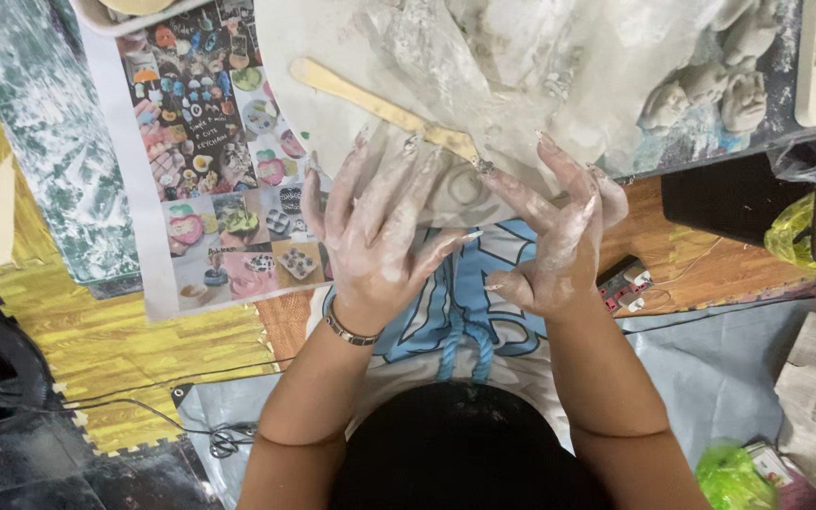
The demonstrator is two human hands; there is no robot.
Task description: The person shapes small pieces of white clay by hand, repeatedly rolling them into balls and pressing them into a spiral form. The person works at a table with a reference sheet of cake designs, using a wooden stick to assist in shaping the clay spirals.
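Note:
My left hand point(370, 231) is clay-smeared, fingers spread, hovering flat over the near edge of a pale clay slab point(446, 194) on the work board. A bracelet circles its wrist. My right hand point(559, 241) is also coated in clay, fingers apart and curved, its fingertips near the slab's edge. Neither hand holds anything. A long wooden modelling tool point(384, 109) lies diagonally just beyond my fingers. Crumpled clear plastic sheeting point(540, 57) lies behind it.
A printed sheet of small colourful pictures point(219, 151) lies left of the slab. Small grey clay figures point(720, 85) sit at the far right of the table. A power strip point(620, 283) rests on the wooden floor. Yellow foam mats point(106, 349), cables and a green bag point(734, 477) lie below.

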